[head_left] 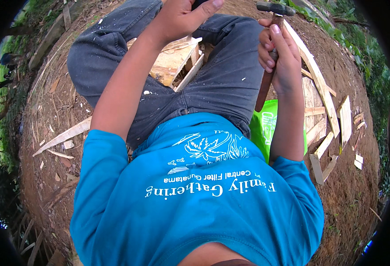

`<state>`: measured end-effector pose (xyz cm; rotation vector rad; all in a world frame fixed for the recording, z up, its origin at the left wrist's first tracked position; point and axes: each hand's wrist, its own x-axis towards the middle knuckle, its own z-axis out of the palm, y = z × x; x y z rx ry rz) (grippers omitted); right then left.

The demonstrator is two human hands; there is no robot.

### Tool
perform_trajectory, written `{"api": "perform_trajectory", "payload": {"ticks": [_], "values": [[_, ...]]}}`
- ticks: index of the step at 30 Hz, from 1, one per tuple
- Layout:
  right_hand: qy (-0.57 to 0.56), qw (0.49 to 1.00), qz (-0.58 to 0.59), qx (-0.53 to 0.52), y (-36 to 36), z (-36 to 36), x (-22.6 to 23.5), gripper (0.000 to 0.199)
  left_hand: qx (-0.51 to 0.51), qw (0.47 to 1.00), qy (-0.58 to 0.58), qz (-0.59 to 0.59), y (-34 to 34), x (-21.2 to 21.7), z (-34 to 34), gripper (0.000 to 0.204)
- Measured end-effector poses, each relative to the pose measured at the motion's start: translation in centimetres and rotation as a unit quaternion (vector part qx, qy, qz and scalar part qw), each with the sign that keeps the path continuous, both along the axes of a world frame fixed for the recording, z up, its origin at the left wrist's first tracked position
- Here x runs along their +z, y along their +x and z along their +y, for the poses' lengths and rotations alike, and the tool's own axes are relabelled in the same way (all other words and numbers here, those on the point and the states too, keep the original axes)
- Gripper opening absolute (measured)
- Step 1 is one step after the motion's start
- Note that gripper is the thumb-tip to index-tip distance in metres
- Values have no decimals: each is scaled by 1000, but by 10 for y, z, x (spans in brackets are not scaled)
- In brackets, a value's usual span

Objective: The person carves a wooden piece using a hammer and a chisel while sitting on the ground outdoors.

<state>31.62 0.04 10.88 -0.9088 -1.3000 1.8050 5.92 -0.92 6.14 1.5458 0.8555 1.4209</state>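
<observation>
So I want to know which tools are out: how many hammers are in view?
1: a hammer with a dark head and wooden handle, gripped upright in the right hand. Others could be hidden behind the person's body or legs.

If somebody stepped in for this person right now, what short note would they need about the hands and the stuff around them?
Right hand: closed around the wooden handle of a hammer, head up, raised above the lap.
Left hand: lifted near the knees, fingers curled round something small and dark; what it is cannot be made out.
Work piece: a light wooden board assembly lies between the legs on the ground.
Around: long wooden slats and offcuts to the right on the dirt, a green bag by the right hip, splinters to the left.
Done: cannot tell how far the nailing has gone.
Left: the hammer is not striking at this moment.
</observation>
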Motion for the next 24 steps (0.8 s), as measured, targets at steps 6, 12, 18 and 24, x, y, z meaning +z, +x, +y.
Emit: {"api": "perform_trajectory", "payload": {"ticks": [6,12,18,24], "values": [[1,1000,-2,3,1,1,-1,36,7,1000,-6,12,5,9,-4,10],[63,995,-81,-21,-15,-10,25,43,0,1000,19,12,3,-5,2,10],[286,937,-193,52,-27,5,90,40,26,997,21,66,1,1,2,12],[311,911,-191,194,-36,27,115,35,101,983,81,130,1,-13,7,26]]}}
